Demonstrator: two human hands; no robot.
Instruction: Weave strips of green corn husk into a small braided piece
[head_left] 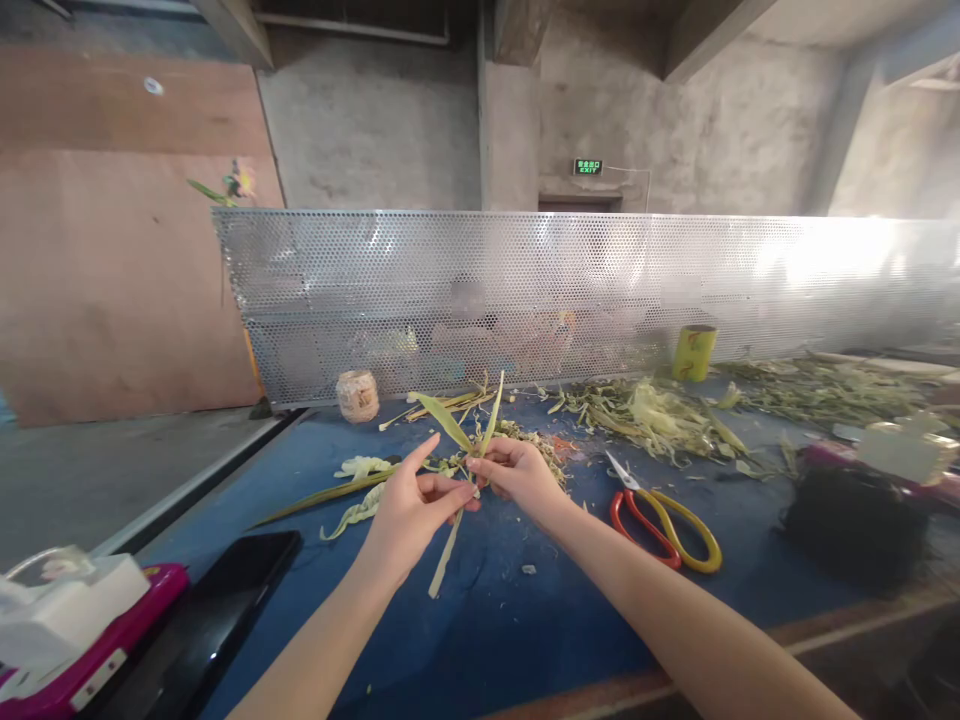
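Note:
Both my hands meet over the middle of the blue table and work on a small bunch of narrow green leaf strips (448,420). Two blades spread upward in a V, and a pale strip end (446,560) hangs below the fingers. My left hand (412,505) pinches the lower part between thumb and fingertips, with its index finger raised. My right hand (521,475) is closed on the strips where the blades meet. The fingers hide the joint itself. Right of my hands lie scissors (660,515) with one red and one yellow handle loop, blades pointing away.
A black phone (225,590) and a magenta-and-white device (90,620) lie at left. Behind my hands are leaf scraps (540,440), a pale woven pot (358,396), a leaf heap (652,415) and a yellow-green cylinder (694,353). A perforated metal screen (487,270) borders the table's back.

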